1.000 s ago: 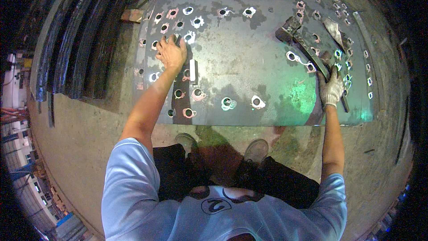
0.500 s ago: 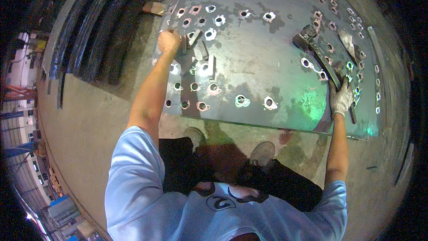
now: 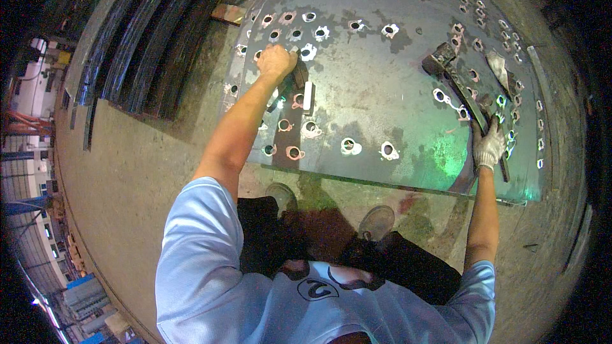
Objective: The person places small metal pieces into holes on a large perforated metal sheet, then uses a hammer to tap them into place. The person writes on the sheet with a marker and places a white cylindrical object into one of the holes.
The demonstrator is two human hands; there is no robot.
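Note:
My bare left hand point(image 3: 277, 62) is closed low over the upper left of a grey steel plate point(image 3: 370, 83), fingers curled and partly hidden. It covers the spot among the small metal bars; what it grips is hidden. Beside its thumb lies a dark short bar point(image 3: 298, 75), and just below that a bright-faced short bar point(image 3: 308, 97). My right hand point(image 3: 489, 145), in a pale knit glove, is closed round the handle of a sledgehammer point(image 3: 468, 99). The hammer lies on the plate's right side, its dark head pointing up and left.
Burnt-edged round holes are cut in groups across the plate. An empty pale glove point(image 3: 499, 71) lies right of the hammer. Long dark steel sections point(image 3: 143, 44) are stacked at left, with a wooden block point(image 3: 228, 14) between them and the plate. My shoes point(image 3: 377, 222) stand at the near edge.
My left hand has moved right from the plate's left edge onto the small bars, now hiding some of them. My right hand and the hammer keep their place on the plate.

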